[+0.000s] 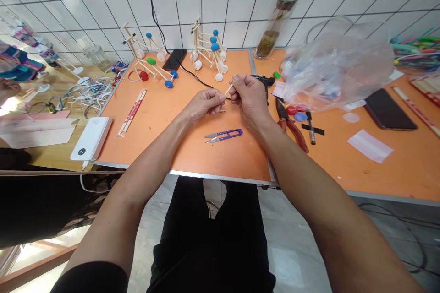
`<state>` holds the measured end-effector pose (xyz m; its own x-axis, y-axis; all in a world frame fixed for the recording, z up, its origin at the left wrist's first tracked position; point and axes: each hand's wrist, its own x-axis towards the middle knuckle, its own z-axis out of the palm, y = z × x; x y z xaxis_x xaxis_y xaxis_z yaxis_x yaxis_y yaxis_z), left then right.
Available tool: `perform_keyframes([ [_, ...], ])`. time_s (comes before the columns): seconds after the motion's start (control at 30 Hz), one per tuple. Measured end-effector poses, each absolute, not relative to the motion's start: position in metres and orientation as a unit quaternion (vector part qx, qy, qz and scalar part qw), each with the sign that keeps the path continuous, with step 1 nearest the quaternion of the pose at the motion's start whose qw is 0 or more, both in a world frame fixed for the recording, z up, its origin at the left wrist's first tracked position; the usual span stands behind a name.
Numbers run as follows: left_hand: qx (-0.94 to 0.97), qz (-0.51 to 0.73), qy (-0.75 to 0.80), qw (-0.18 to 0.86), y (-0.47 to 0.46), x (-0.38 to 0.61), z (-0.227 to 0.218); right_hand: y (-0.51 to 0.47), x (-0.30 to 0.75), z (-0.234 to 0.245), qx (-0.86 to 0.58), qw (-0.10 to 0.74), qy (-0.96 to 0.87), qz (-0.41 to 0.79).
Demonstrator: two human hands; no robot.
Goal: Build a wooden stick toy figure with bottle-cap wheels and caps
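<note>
Both my hands are raised together over the orange table [192, 146]. My left hand [205, 104] is closed, pinching the lower end of a short wooden stick [228, 89]. My right hand [249, 96] is closed too, fingertips pinching the stick's upper end. Purple thread snips [224, 135] lie on the table just below my hands. Two stick-and-cap models stand behind: one at the back left [148, 63], one at the back middle [209, 52].
A clear plastic bag [338, 69] bulges at the right, with red-handled pliers [292, 129], bottle caps [296, 113] and a black phone [390, 110] near it. A glass bottle [282, 18] stands at the back. A white power bank [92, 138] and chopsticks [132, 112] lie left.
</note>
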<state>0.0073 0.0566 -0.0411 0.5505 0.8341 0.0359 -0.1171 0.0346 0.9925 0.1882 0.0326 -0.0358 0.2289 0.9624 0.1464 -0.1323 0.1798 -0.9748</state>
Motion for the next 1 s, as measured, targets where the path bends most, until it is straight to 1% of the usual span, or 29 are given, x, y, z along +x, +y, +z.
perform_keyframes([
  [0.1,0.56,0.393,0.336,0.647,0.06,0.006,-0.043,0.032,0.188,-0.037,-0.47,0.629,-0.451,0.424],
  [0.37,0.507,0.437,0.362,0.649,0.057,0.003,-0.033,0.028,0.181,-0.034,-0.454,0.596,-0.466,0.471],
  [0.6,0.532,0.398,0.33,0.67,0.057,0.001,-0.038,0.03,0.178,-0.039,-0.457,0.607,-0.452,0.467],
  [0.73,0.562,0.368,0.303,0.676,0.06,0.0,-0.045,0.031,0.181,-0.039,-0.484,0.616,-0.446,0.433],
  [1.0,0.577,0.364,0.287,0.672,0.068,0.0,-0.054,0.031,0.183,-0.039,-0.461,0.637,-0.459,0.414],
])
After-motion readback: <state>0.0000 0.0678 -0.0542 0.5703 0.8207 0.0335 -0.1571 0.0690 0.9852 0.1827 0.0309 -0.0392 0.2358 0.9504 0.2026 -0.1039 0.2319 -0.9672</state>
